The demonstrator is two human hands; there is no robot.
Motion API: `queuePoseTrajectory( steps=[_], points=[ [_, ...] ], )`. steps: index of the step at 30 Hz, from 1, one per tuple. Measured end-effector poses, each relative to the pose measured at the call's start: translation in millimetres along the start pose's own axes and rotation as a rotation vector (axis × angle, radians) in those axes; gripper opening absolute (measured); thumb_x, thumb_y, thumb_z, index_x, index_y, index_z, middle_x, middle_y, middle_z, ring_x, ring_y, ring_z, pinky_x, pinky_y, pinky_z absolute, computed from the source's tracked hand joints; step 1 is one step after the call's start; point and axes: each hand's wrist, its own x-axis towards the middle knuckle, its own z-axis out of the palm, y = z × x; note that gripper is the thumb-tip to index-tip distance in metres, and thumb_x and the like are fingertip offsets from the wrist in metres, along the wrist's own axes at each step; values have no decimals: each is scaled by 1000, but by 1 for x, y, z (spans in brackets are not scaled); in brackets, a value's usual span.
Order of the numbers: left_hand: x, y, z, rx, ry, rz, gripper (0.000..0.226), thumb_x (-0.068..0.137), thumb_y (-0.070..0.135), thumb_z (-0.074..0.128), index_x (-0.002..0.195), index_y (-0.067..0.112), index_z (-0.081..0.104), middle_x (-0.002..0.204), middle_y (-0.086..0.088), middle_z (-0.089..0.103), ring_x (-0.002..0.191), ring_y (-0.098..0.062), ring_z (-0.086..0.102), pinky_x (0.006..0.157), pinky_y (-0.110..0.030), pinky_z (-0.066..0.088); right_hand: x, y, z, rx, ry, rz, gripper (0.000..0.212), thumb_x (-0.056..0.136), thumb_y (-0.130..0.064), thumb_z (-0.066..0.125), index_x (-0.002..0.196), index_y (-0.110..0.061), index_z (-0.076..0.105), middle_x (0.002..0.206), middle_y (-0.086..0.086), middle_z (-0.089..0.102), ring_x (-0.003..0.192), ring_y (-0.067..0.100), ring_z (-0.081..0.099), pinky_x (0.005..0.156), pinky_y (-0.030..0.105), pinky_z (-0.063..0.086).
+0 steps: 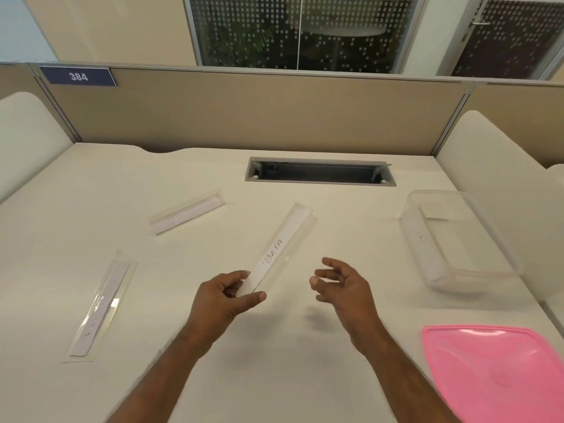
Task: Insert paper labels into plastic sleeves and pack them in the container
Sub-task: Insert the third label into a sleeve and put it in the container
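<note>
Left hand (227, 296) pinches the near end of the sleeve (282, 248) marked "BETA", paper label inside it; far end angles up and away toward the cable slot (320, 174); right hand (343, 285) hovers just right of the sleeve, fingers loosely spread, holding nothing. Container (457, 239) sits right of the sleeve, open, one label apparently already in it; pink lid (500, 367) nearer, right of that hand. Two more sleeves on the counter (305, 346) left of the BETA one: far sleeve (186, 213), near sleeve (102, 306). Judgement: support the free end with the right hand so it doesn't flex; carry level, lay flat along the container's long side.
</note>
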Motion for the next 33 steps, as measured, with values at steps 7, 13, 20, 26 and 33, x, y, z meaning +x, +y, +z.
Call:
queuePoseTrajectory(
  steps=[7, 13, 20, 26, 33],
  points=[
    [-2, 18, -5, 288, -21, 183, 51, 55, 35, 95, 101, 38, 74, 92, 6, 63, 86, -14, 59, 75, -21, 47, 11, -26, -17, -65, -15, -198, 78, 72, -22, 84, 138, -36, 44, 122, -9, 58, 93, 9, 68, 78, 25, 56],
    [1, 39, -14, 431, -64, 295, 57, 55, 31, 96, 106, 39, 72, 94, 13, 60, 94, -12, 60, 78, -18, 46, 15, -38, -29, -146, -51, -247, 76, 69, -22, 85, 134, -40, 50, 123, -12, 58, 95, 7, 63, 73, 16, 54],
    [2, 60, -17, 495, -79, 414, 60, 55, 23, 96, 106, 39, 71, 98, 12, 59, 99, -2, 56, 78, -4, 39, 15, -42, -44, -251, -169, -250, 83, 62, -20, 90, 131, -47, 52, 115, -2, 59, 94, 23, 64, 79, 29, 59],
    [6, 73, -14, 516, -85, 479, 63, 55, 20, 96, 108, 42, 70, 98, 17, 57, 104, -4, 57, 84, -11, 39, 17, -47, -51, -353, -139, -347, 81, 55, -33, 92, 126, -46, 56, 113, -11, 62, 95, 9, 60, 76, 24, 56],
    [11, 88, -14, 532, -68, 571, 64, 56, 23, 95, 111, 44, 69, 103, 17, 57, 109, -6, 54, 87, -19, 41, 20, -61, -59, -397, -119, -471, 80, 52, -46, 88, 126, -46, 57, 110, -16, 65, 97, 9, 60, 78, 26, 55]
  ],
)
